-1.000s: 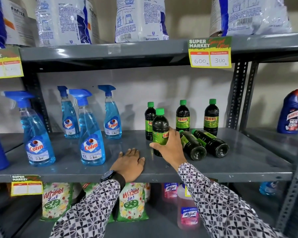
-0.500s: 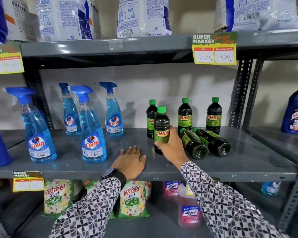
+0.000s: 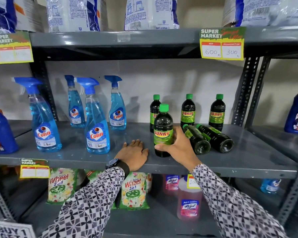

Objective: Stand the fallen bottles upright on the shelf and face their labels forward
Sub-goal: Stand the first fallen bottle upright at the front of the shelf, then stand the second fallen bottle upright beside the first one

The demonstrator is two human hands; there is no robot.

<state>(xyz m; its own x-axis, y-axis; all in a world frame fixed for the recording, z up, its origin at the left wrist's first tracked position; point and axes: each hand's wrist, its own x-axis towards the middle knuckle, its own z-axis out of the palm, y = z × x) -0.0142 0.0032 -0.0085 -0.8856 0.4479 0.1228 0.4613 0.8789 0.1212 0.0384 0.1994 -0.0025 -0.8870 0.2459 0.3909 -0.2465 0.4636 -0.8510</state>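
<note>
Middle shelf [image 3: 248,162], grey metal. Far to the left of both hands stand four blue spray bottles [image 3: 97,124], upright, labels facing out.

Left hand [image 3: 133,154]: lies flat, palm down, fingers spread, on the shelf near its front edge. It holds nothing. A dark wristwatch [image 3: 116,164] sits at the wrist, above a patterned sleeve [image 3: 89,203].

Just right of the left hand, not touching it: the front bottle [image 3: 163,130], dark with green cap, standing upright, its "SUNNY" label turned to the front.

Right hand [image 3: 178,146]: wrapped around the lower body of the front bottle from its right side, thumb across the front below the label, fingers behind.

Behind the right hand, at the back of the shelf, three more green-capped bottles [image 3: 187,111] stand upright; the leftmost is partly hidden by the front bottle, the other two show their labels.

Immediately right of the right hand: two fallen bottles [image 3: 212,138] on their sides, side by side and touching, bases toward the shelf front, caps pointing to the back. The nearer one lies just beside the right hand's knuckles; contact cannot be told.
</note>
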